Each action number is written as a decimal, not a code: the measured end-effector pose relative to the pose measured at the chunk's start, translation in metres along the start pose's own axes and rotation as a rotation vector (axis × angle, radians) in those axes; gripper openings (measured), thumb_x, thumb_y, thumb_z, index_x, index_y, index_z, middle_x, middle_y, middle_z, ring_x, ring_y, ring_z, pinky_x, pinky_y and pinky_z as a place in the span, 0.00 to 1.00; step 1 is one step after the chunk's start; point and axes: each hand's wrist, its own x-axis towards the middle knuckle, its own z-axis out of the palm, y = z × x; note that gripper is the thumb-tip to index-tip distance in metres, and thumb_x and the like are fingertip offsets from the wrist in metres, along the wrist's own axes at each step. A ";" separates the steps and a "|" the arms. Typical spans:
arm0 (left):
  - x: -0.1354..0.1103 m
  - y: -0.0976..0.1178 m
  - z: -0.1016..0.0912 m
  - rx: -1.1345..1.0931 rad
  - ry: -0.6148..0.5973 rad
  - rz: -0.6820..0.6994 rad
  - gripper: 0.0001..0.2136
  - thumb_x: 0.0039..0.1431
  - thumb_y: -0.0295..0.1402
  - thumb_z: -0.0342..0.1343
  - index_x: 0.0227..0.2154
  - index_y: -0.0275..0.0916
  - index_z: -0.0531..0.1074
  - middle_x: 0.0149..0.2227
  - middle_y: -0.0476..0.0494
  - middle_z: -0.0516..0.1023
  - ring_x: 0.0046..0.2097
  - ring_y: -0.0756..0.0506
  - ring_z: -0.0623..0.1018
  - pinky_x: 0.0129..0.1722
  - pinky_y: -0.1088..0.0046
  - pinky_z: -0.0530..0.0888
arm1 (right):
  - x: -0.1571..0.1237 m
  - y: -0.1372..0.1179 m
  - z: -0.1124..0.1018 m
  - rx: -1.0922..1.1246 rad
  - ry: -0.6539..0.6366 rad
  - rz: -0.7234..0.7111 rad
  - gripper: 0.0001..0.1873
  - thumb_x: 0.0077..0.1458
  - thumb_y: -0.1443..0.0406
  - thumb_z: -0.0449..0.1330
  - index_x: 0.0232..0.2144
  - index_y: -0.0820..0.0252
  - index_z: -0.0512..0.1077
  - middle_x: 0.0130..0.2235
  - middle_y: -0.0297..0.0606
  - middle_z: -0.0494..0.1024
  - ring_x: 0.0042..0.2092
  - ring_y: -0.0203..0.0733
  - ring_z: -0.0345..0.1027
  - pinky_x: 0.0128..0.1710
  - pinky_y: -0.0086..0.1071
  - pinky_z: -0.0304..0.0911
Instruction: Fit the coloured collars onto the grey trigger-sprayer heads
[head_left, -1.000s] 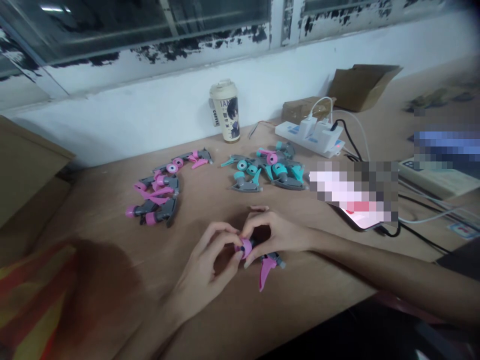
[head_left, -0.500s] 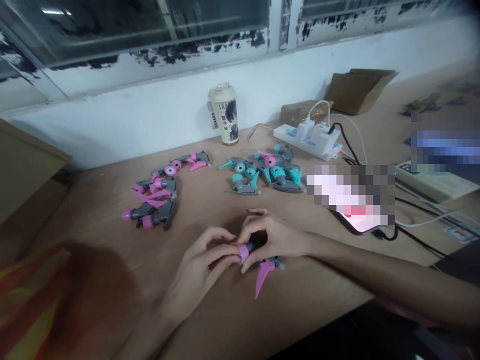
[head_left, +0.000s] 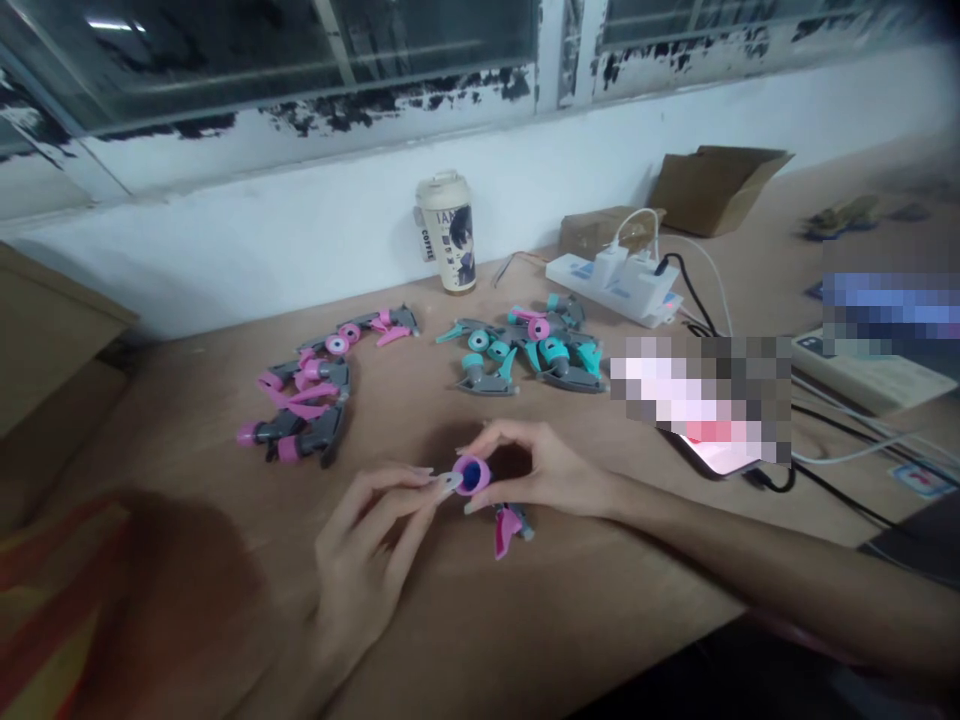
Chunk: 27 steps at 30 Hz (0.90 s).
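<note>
My right hand [head_left: 536, 470] is closed round a grey and pink trigger spray head [head_left: 508, 530], its thumb and fingers at the pink collar. The collar's open end, dark inside, faces toward my left. Between the thumb and fingertips of my left hand [head_left: 379, 535] is a small white washer [head_left: 448, 483], right at the collar's rim. Part of the sprayer's grey body is hidden behind my right hand. Beyond my hands lie several pink and grey spray heads [head_left: 311, 385] on the left and several teal and grey ones [head_left: 487, 370] on the right.
A lidded coffee cup [head_left: 452, 235] stands against the wall. To its right are a white power strip [head_left: 619, 285] with plugs and cables, a brown cardboard box [head_left: 720, 190] and a phone [head_left: 697, 420] with a blurred screen. A brown box [head_left: 52, 330] stands at the left edge.
The collar has turned so its opening shows. My left fingers have come off the collar's side, and a white washer now shows in them. The pink trigger has shifted left.
</note>
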 end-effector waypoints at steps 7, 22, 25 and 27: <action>0.004 0.007 0.002 -0.076 -0.072 0.005 0.09 0.55 0.22 0.56 0.35 0.42 0.75 0.35 0.48 0.72 0.38 0.49 0.74 0.37 0.72 0.72 | -0.002 0.007 0.006 0.062 -0.044 0.015 0.20 0.39 0.61 0.70 0.37 0.58 0.72 0.38 0.34 0.77 0.41 0.37 0.71 0.44 0.33 0.65; 0.009 0.006 0.003 -0.247 -0.262 -0.304 0.05 0.56 0.28 0.56 0.31 0.42 0.77 0.35 0.48 0.71 0.37 0.50 0.73 0.36 0.75 0.69 | -0.006 0.006 0.005 -0.076 -0.038 0.022 0.20 0.39 0.58 0.69 0.36 0.57 0.73 0.38 0.34 0.77 0.41 0.39 0.71 0.43 0.33 0.65; 0.008 0.004 0.005 -0.298 -0.254 -0.360 0.05 0.54 0.28 0.57 0.32 0.43 0.77 0.35 0.48 0.70 0.35 0.51 0.73 0.32 0.77 0.69 | -0.007 0.004 0.007 -0.104 -0.037 0.016 0.19 0.40 0.59 0.69 0.36 0.56 0.73 0.39 0.34 0.77 0.42 0.39 0.71 0.44 0.33 0.65; 0.009 0.003 0.004 -0.323 -0.273 -0.379 0.05 0.53 0.28 0.58 0.31 0.43 0.78 0.35 0.48 0.69 0.33 0.52 0.72 0.30 0.78 0.68 | -0.008 0.003 0.009 -0.127 -0.043 0.009 0.19 0.40 0.58 0.69 0.36 0.56 0.73 0.39 0.34 0.77 0.42 0.39 0.71 0.44 0.33 0.65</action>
